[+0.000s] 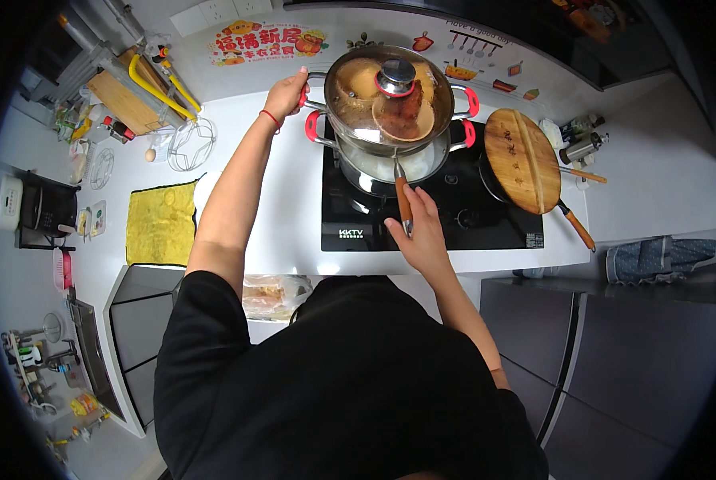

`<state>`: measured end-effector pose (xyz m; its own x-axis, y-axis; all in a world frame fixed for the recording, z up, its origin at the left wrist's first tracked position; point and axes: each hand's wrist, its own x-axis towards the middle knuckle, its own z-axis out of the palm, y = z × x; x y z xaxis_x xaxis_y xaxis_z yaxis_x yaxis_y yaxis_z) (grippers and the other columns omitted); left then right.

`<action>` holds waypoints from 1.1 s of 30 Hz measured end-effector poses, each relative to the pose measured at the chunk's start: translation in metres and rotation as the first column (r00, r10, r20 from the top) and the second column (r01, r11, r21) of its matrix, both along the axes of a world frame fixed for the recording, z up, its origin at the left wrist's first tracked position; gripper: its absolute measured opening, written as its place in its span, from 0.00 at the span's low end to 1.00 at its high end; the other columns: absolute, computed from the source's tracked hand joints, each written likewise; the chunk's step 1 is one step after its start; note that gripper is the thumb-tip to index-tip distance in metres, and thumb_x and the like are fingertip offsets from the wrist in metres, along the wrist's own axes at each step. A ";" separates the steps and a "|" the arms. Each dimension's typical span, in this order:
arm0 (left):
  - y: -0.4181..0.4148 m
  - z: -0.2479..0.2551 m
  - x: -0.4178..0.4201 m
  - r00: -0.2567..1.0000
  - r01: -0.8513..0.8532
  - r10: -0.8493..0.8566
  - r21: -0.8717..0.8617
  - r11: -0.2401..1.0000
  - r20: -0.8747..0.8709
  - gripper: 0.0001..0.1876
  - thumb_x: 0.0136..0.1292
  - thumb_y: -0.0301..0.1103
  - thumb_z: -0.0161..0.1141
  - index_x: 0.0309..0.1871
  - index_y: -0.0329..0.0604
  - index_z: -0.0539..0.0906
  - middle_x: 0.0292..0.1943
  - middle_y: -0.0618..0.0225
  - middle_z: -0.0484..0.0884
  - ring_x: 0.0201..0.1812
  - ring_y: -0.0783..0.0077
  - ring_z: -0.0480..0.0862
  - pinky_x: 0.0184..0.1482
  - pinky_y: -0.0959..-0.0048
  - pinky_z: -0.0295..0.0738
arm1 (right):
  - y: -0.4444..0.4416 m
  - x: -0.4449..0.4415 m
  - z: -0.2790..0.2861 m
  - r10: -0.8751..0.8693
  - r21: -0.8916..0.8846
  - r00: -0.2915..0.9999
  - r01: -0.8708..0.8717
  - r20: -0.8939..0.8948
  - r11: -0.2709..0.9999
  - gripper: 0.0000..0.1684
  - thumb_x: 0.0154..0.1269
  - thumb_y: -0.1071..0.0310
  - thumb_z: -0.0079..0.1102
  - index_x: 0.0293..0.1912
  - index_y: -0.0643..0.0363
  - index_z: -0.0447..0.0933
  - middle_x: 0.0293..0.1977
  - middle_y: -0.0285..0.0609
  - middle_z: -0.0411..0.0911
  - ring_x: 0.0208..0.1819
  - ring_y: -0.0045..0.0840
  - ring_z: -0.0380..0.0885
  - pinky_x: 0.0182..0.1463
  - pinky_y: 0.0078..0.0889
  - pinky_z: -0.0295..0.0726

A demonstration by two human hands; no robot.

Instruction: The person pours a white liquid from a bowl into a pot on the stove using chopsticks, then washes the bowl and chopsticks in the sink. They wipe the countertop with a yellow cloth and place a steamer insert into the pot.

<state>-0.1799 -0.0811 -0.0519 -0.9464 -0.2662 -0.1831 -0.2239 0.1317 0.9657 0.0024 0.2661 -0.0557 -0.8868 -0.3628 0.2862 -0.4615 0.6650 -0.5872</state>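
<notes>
My left hand (287, 96) grips the left side handle of a steamer pot (358, 135) with a glass lid (352, 75). Through the lid, bowls with reddish-brown and yellowish food show. The steamer sits tilted or offset over a lower steel pot (358, 174) with red-covered handles and whitish contents, on the black cooktop (382, 231). Below them, a wooden-handled utensil (403, 201) points toward me from the rim. My right hand (421, 231) is beside that handle, fingers spread; whether it touches the handle, I cannot tell.
On the right of the cooktop stands a pan with a wooden lid (523, 162), its handle (576, 228) jutting over the front edge. A yellow cloth (161, 225), a wire rack (191, 144) and a cutting board (124, 105) are on the left. Bottles (582, 147) stand far right.
</notes>
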 end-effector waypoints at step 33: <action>-0.001 -0.003 -0.007 0.997 -0.054 0.054 -0.004 0.999 0.063 0.27 0.72 0.60 0.49 0.27 0.47 0.75 0.15 0.77 0.68 0.13 0.79 0.63 0.16 0.76 0.57 | 0.059 0.028 0.086 0.084 0.368 0.996 -0.085 0.021 0.926 0.29 0.64 0.70 0.62 0.65 0.53 0.72 0.29 0.51 0.76 0.25 0.45 0.81 0.31 0.45 0.82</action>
